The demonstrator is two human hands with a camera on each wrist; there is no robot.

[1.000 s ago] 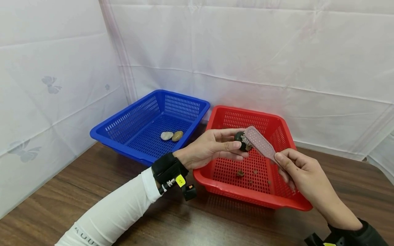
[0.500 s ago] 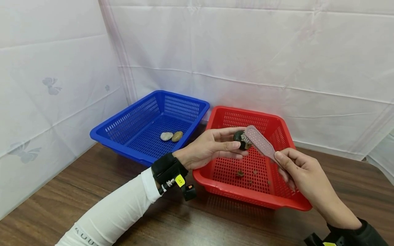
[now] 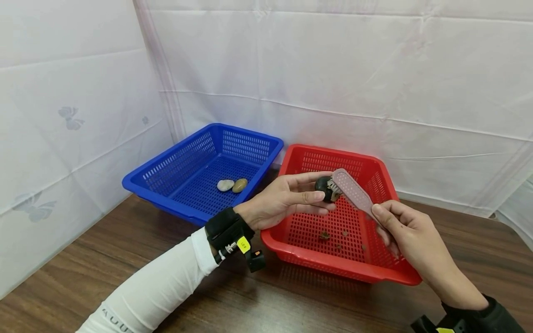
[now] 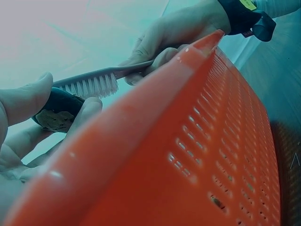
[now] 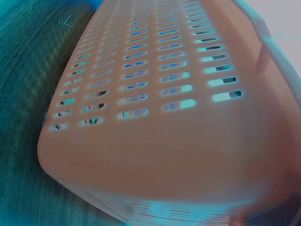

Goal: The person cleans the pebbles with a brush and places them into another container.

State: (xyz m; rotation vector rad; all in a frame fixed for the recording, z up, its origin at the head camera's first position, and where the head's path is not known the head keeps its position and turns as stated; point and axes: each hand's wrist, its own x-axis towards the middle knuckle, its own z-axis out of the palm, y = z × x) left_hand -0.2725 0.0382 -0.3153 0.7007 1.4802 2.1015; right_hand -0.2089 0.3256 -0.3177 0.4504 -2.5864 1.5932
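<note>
Over the red basket (image 3: 333, 266), my left hand (image 3: 287, 199) pinches a dark stone (image 3: 322, 185) between thumb and fingers. A tan, muddy-looking patch shows on the stone (image 4: 55, 120) in the left wrist view. My right hand (image 3: 410, 231) grips the handle of a pink brush (image 3: 354, 192), its pale bristles (image 4: 94, 87) turned toward the stone and touching it at the side. Several small brown crumbs (image 3: 324, 235) lie on the basket floor. The right wrist view holds only the basket's outer wall (image 5: 141, 155); neither hand can be made out there.
To the left stands a blue basket (image 3: 183, 210) holding a white stone (image 3: 225, 185) and a tan stone (image 3: 239, 185). Both baskets rest on a brown wooden table (image 3: 200, 296). White cloth (image 3: 333, 60) hangs behind and to the left. The red basket's rim rises close to the left wrist.
The brush head has shifted very slightly up against the stone, and the stone has moved a touch to the left. Both hands keep their grips; the baskets stay in place.
</note>
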